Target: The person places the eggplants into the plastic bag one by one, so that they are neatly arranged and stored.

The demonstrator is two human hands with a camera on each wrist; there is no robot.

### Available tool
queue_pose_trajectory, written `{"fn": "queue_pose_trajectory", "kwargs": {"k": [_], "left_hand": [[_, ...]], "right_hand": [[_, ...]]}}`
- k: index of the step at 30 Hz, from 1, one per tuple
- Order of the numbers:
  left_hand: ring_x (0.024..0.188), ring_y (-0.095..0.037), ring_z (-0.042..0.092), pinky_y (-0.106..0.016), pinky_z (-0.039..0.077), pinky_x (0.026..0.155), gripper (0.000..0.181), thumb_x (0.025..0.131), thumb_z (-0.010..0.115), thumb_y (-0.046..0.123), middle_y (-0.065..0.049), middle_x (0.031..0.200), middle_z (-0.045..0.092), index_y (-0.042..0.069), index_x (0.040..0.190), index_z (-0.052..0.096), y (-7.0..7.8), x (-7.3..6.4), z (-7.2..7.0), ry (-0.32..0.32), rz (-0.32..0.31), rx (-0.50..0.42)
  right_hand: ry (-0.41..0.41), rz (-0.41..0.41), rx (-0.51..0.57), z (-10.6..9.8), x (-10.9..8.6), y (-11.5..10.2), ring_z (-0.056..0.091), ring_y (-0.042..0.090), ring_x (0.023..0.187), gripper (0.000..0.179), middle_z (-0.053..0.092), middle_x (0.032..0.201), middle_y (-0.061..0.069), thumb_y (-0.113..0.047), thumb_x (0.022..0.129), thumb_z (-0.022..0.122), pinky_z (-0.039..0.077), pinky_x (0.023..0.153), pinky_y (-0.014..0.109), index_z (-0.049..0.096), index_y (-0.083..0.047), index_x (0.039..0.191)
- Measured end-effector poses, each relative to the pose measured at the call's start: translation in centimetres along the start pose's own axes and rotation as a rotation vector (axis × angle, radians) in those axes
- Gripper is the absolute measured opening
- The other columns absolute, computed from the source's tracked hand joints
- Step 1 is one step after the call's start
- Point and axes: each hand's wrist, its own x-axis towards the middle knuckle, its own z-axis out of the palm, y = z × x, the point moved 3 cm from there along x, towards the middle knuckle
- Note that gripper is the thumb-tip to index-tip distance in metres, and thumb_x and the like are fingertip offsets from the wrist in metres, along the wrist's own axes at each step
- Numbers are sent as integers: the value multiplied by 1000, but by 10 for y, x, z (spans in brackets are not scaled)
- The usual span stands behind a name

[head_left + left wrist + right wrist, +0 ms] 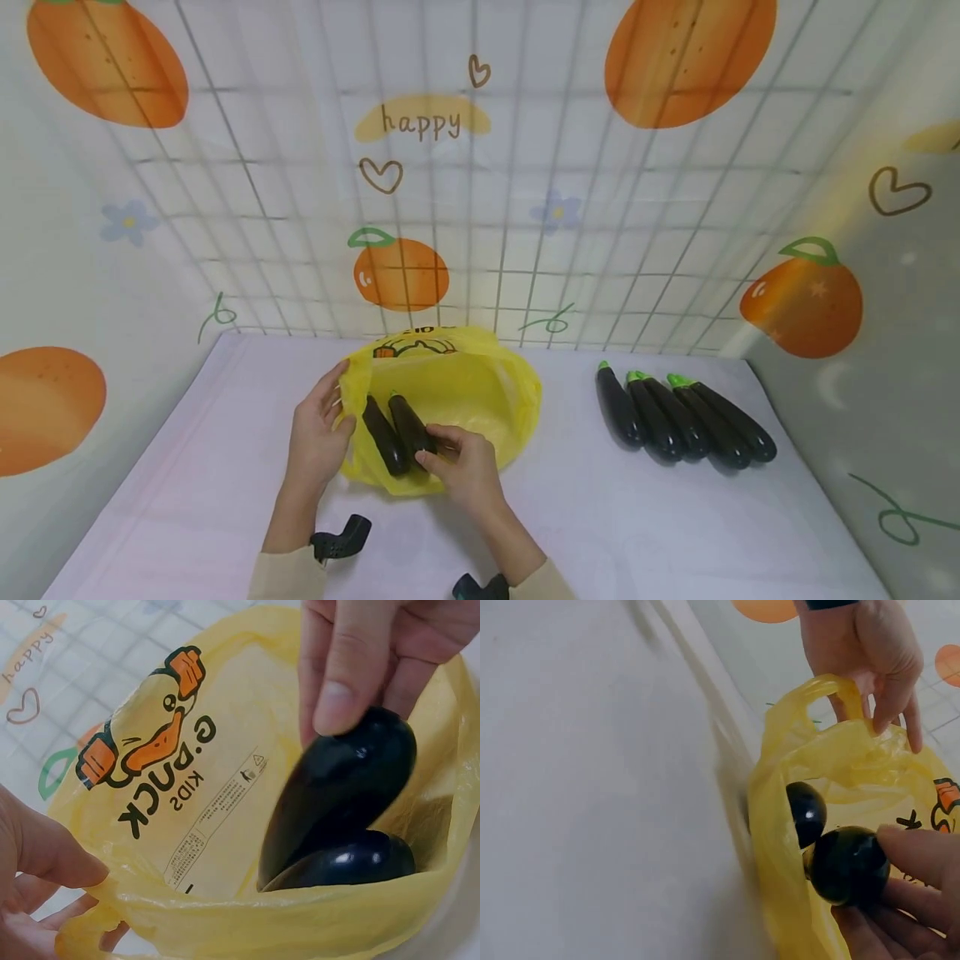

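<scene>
Two glossy black eggplants [384, 437] lie in the yellow bag [495, 392], lower centre. Your right hand [470, 472] pinches one's fat end; your left hand [317, 437] grips the bag's left edge.

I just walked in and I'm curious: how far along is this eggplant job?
If this is bagging, one eggplant looks done, lying in the yellow bag. In hand: the right hand grips a second eggplant inside it while the left hand pinches the bag. Remaining, apparently: five loose eggplants on the table.
</scene>
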Motion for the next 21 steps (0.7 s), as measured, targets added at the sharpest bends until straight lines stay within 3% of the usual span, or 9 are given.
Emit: {"fn": "queue_pose_trajectory", "kwargs": {"k": [11, 21], "left_hand": [[148, -25, 43, -43, 34, 125, 80, 89, 52, -24, -3, 163, 43, 15, 159, 46, 2, -1, -1, 2, 6, -44], [150, -21, 40, -39, 32, 125, 81, 89, 52, -24, -2, 162, 44, 17, 159, 47, -2, 1, -2, 6, -17, -49]], "right_hand": [[14, -14, -72, 4, 2, 8, 72, 33, 112, 40, 73, 123, 18, -3, 88, 83, 61, 94, 37, 72, 5, 126], [44, -87, -175, 7, 0, 13, 73, 32, 109, 39, 75, 119, 18, -3, 86, 85, 61, 94, 44, 73, 7, 123]]}}
